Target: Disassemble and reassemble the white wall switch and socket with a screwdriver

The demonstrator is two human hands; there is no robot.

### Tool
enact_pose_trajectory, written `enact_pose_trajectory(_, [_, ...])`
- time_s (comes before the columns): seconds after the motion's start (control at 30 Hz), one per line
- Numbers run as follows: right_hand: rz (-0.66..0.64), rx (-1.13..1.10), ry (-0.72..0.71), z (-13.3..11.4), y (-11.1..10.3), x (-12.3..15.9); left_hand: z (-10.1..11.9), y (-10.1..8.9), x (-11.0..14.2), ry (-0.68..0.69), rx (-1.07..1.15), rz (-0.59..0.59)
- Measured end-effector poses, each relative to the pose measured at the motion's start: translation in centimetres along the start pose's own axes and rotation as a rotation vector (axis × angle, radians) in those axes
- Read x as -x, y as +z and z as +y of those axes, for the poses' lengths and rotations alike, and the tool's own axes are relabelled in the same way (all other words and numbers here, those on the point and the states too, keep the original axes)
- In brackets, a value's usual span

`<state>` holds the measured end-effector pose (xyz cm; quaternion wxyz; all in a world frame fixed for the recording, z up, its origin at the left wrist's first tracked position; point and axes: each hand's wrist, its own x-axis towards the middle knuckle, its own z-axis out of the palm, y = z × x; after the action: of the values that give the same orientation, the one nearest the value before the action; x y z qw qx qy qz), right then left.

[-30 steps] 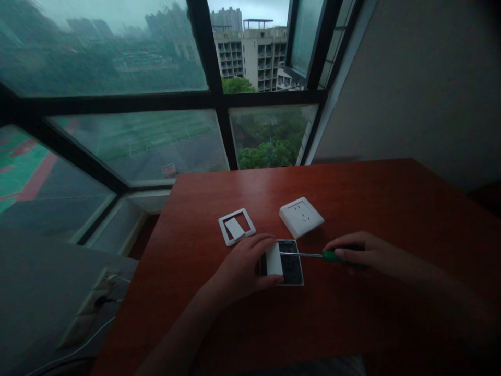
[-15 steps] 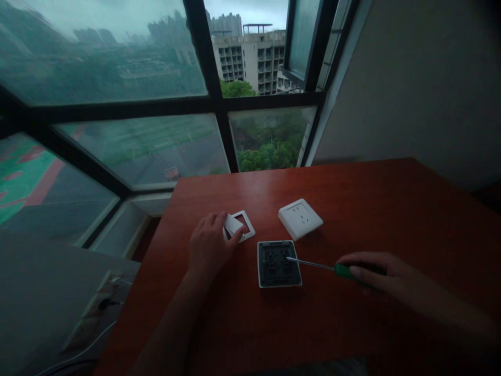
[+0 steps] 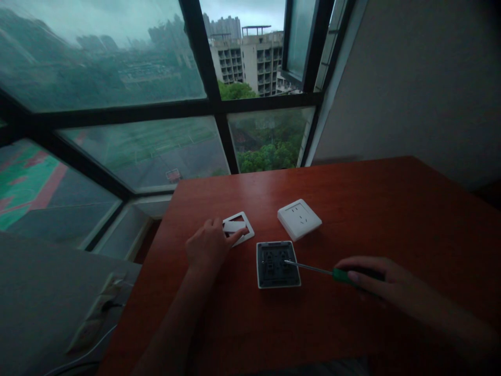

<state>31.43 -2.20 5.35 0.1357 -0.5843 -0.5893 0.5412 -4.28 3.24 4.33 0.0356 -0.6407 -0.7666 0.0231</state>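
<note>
At the left, your left hand [image 3: 208,245] is above the red-brown tabletop [image 3: 352,196], with thumb and fingers spread moderately apart. The white rocker plate [image 3: 234,226] lies between them, over the opening of the square white frame [image 3: 250,235]. Your fingers hide its near end, so I cannot tell whether you are pinching it or only touching it. If your thumb drags sideways, it could catch the frame's inner edge and slide both pieces; a loose pinch on so flat and smooth a part might let it slip.

Right of the frame, well apart from it, the wall-switch base [image 3: 277,265] rests flat on the tabletop, its dark inner side facing up. Neither hand's fingers brace it. Pressing the tool in at a slant could make it skid or turn, and its exposed inner parts might be scratched or chipped.

Just beyond the base's far right corner sits the white socket outlet [image 3: 300,219], tilted a little. A base pushed away from you would probably knock into it.

Furthest right, your right hand [image 3: 378,274] is closed around the handle of the green screwdriver [image 3: 341,275]. Its tip is over the base's right half; contact is unclear. The low angle invites slipping across, towards your left hand.
</note>
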Motion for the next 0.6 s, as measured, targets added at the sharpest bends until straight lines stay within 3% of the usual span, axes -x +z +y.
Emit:
enact_pose_trajectory(0.17, [0.021,0.091,-0.045,0.0,-0.2,0.5,-0.6,-0.2,0.5,0.080,0.118,0.039])
enact_pose_trajectory(0.3, [0.114,0.240,-0.123,-0.3,-0.6,1.6,-0.7,-0.2,1.4,0.339,0.380,0.082])
enact_pose_trajectory(0.43, [0.179,0.418,-0.230,-1.0,-1.6,2.4,0.2,0.0,3.0,0.566,0.658,-0.032])
enact_pose_trajectory(0.6, [0.264,0.516,-0.413,-2.7,-2.7,3.0,2.0,0.7,4.9,0.676,0.735,-0.137])
